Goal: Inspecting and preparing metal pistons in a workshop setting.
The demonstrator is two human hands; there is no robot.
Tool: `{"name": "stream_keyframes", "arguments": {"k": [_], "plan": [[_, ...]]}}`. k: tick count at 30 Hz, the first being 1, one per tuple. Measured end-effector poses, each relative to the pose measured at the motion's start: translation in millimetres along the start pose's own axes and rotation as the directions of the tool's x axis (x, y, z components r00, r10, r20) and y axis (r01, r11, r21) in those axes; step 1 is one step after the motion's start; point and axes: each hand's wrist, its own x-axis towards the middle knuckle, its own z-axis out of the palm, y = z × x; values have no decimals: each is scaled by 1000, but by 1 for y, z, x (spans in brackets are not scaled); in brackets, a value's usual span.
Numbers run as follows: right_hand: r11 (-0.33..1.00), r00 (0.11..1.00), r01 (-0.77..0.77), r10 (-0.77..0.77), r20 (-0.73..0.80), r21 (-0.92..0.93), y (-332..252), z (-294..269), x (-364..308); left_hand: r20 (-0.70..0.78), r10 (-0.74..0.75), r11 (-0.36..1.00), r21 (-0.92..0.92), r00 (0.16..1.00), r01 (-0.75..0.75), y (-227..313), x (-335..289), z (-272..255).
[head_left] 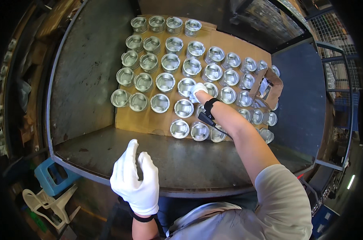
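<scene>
Metal pistons [160,103] stand in rows on a brown cardboard sheet [145,121] inside a large dark metal bin. My right hand [198,91], in a white glove, reaches in among the middle rows. Its fingers curl against the right side of a piston [186,87]; the fingertips are partly hidden. A black strap with a small device is round that wrist. Over the bin's front edge hovers my left hand [135,178], also white-gloved, with thumb and fingers apart and nothing between them.
An open brown paper bag [274,86] sits among the pistons on the right. The bin's front lip [189,193] runs before me, with high side walls [75,80]. A blue stool [53,176] and a cream plastic chair [49,204] stand at lower left.
</scene>
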Motion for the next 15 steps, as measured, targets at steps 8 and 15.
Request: {"name": "stream_keyframes", "arguments": {"k": [8,15], "plan": [[553,756,408,-651,-71,-727,-110,-44,-106,7,-44,989,142,999,43,-4,1,-10],[528,842,386,-537,54,-757,-129,-22,-72,17,-51,988,144,999,48,-6,0,-9]]}}
